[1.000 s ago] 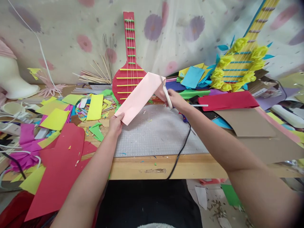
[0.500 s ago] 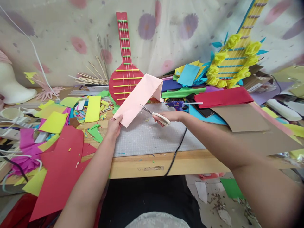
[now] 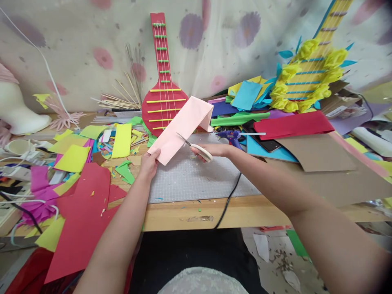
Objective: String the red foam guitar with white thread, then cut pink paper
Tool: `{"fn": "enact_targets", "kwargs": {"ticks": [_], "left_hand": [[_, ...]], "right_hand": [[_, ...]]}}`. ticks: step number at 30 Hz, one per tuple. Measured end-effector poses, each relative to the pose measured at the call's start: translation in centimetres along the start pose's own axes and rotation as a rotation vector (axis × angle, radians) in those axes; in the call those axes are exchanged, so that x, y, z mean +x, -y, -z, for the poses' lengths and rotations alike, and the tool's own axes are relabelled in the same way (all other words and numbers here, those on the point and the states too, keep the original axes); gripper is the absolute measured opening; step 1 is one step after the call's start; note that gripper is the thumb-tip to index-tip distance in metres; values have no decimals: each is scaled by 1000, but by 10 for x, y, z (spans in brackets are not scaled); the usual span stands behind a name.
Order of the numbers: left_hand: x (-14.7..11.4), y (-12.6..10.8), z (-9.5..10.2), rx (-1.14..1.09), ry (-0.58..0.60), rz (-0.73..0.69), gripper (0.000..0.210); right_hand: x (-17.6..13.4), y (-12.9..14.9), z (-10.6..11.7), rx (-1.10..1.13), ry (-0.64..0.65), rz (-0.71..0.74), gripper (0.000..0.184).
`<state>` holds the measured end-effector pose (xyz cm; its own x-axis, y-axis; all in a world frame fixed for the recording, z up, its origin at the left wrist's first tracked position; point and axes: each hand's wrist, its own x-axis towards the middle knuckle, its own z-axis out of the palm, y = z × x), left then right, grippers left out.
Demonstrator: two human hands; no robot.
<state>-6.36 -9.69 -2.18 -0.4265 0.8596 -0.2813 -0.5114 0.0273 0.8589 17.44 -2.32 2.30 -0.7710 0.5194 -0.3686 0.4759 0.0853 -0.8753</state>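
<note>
I have the right hand [image 3: 216, 150] curled snugly round the scissors [image 3: 203, 153], their blades now over the middle of the pink strip [image 3: 179, 130], where a second ago they were at its far fold. My left hand [image 3: 148, 164] still pinches the near end firmly, thumb on top, holding the strip above the cutting mat's [image 3: 202, 183] far left corner, well back from the worktop's [image 3: 174, 216] front edge.

Light: bright, diffuse | shadows: soft, faint on your table [image 3: 245, 214] | focus: your pink sheet [image 3: 188, 118] mostly clear | blur: your near-right arm [image 3: 333, 232], far-right curtain [image 3: 372, 34] | edges: wide-angle stretch, dark right corners
</note>
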Motion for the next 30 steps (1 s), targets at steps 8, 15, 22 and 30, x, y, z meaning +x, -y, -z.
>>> {"fn": "enact_targets", "kwargs": {"ticks": [8,15,22,30], "left_hand": [[-1,-1,0,12,-10,12,19],[-1,-1,0,-1,-12,23,19],[-1,-2,0,8,-25,38,21],[0,-2,1,24,-23,42,23]], "right_hand": [[-3,1,-3,19,-54,-27,38],[-7,3,-4,-11,-105,-38,42],[-11,10,-6,-32,-153,-61,38],[-8,5,-4,8,-172,-69,37]]}}
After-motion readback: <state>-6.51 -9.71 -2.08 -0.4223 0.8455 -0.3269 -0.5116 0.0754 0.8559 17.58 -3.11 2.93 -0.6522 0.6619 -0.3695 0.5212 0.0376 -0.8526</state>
